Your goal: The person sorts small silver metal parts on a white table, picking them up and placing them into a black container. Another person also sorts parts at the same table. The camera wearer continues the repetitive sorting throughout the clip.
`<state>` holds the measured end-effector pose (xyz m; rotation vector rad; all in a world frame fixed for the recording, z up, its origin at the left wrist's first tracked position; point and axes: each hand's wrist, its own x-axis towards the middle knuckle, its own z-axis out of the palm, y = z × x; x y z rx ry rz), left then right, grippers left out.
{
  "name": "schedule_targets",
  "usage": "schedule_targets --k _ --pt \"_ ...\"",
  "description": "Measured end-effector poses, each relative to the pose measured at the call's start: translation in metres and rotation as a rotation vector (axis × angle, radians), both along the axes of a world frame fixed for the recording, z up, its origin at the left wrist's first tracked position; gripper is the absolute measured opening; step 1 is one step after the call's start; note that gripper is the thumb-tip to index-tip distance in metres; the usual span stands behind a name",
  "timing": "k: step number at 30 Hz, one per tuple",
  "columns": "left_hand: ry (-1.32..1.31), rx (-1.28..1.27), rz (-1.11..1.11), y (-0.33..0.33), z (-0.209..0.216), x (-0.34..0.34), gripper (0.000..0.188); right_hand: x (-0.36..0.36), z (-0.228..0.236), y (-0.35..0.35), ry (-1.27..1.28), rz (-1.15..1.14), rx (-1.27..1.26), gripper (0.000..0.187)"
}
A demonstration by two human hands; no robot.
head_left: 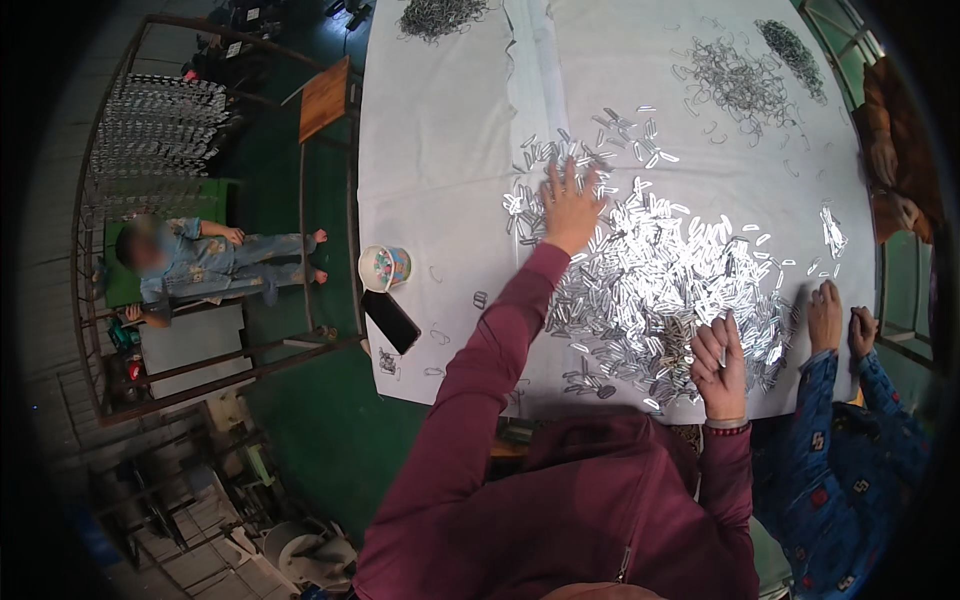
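A broad heap of small, shiny, oblong metal pieces [660, 260] covers the near middle of the white-covered table. My left hand [572, 212] reaches to the far left part of the heap, palm down with its fingers spread on or just over the pieces. Close to the table's near edge, my right hand [720, 370] is raised above the heap's near right side with its fingers curled together. What those fingers hold, if anything, is too small to make out. Loose pieces [630, 135] lie scattered beyond my left hand.
Bent wire hooks lie in heaps at the back right [740, 80] and back left [440, 15]. A small tub [385, 267] and a black phone [391, 321] sit at the left edge. Right of me are a co-worker's hands [825, 315]; another person [885, 150] stands beyond. Someone [220, 255] is off left.
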<state>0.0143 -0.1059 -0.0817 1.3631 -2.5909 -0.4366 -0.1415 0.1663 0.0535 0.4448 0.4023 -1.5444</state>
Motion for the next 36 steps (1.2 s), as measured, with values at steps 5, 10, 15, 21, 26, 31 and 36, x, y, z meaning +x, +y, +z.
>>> schedule_targets --k 5,10,15,21,26,31,36 --pt "-0.018 0.091 -0.103 0.097 0.025 0.001 0.051 0.002 -0.011 0.026 0.014 -0.086 0.064 0.036" --pt "0.119 0.145 -0.108 0.152 0.062 0.028 0.047 0.009 -0.003 0.021 0.300 0.005 0.218 0.030" --pt "0.437 0.124 0.091 0.104 0.052 0.053 0.027 0.009 -0.009 0.022 0.383 0.093 0.202 0.028" --pt "0.408 -0.038 0.109 -0.041 0.034 0.019 0.019 0.020 0.001 0.025 0.421 0.191 0.189 0.017" --pt "0.298 0.045 0.258 -0.091 0.011 0.009 0.041 0.022 0.005 0.039 0.373 0.141 0.187 0.016" --pt "0.231 0.117 0.180 -0.097 0.019 0.009 0.045 0.011 -0.012 0.050 0.394 0.136 0.188 0.020" --pt "0.133 0.094 0.124 -0.100 0.023 0.000 0.028 0.011 -0.002 0.037 0.348 0.114 0.204 0.033"
